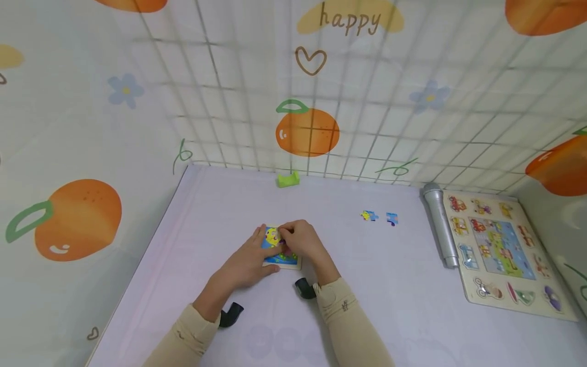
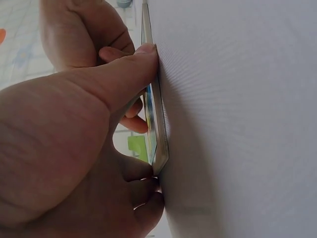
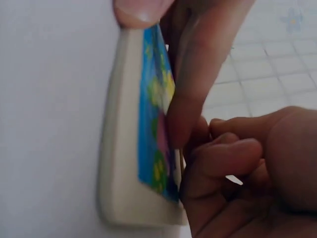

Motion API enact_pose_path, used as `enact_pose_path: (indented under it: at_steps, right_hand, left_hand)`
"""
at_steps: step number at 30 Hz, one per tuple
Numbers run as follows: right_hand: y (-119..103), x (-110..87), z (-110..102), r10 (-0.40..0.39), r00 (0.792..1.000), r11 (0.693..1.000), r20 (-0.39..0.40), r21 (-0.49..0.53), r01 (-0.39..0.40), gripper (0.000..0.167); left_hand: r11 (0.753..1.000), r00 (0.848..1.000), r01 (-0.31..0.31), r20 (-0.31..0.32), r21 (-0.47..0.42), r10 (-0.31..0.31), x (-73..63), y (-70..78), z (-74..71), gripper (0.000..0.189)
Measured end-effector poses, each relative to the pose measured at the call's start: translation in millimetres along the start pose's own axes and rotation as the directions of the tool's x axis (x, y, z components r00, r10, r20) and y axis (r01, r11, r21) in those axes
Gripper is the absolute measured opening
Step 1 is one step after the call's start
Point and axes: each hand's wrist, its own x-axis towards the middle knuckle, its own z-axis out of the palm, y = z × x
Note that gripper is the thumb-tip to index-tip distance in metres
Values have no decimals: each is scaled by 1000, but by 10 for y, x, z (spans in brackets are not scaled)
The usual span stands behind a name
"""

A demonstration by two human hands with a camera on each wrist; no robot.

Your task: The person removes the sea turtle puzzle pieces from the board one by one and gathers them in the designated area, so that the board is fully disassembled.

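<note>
- We see the small puzzle board [image 1: 293, 266] lying flat on the table [image 1: 367, 306], under both hands, left of the two loose pieces [image 1: 369, 215] and well apart from them.
- Our left hand [image 1: 245, 262] spreads its fingers over the board, thumb at the near edge, one finger reaching across the printed face; it steadies rather than clasps.
- Our right hand [image 1: 302, 238] has its fingers curled in narrow at the far right part of the board; whether we pinch a piece there, we cannot tell.
- We judge the board light, stiff and thin, its printed face probably a little slippery, so it could slide if we push sideways.
- We would hold it by its pale rim, and take the pieces by their edges, gently, since their small tabs might bend or chip.
</note>
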Motion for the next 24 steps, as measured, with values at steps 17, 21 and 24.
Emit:
enact_pose_path:
  at_steps: [17,21,24]
  right_hand:
    - [-69,35,34,35,999,997,-10,63,-34,29]
    - [-58,46,63,59,998,996,-23,65,-57,28]
    - [-62,45,72,67,997,996,-37,59,-64,28]
  left_hand:
    - [1000,1000,-19,4,-11,19,22,-39,31,52]
    - [1000,1000,-13,7,-10,13,17,-39,26,54]
    - [1000,1000,-3,13,-2,3,11,-40,26,56]
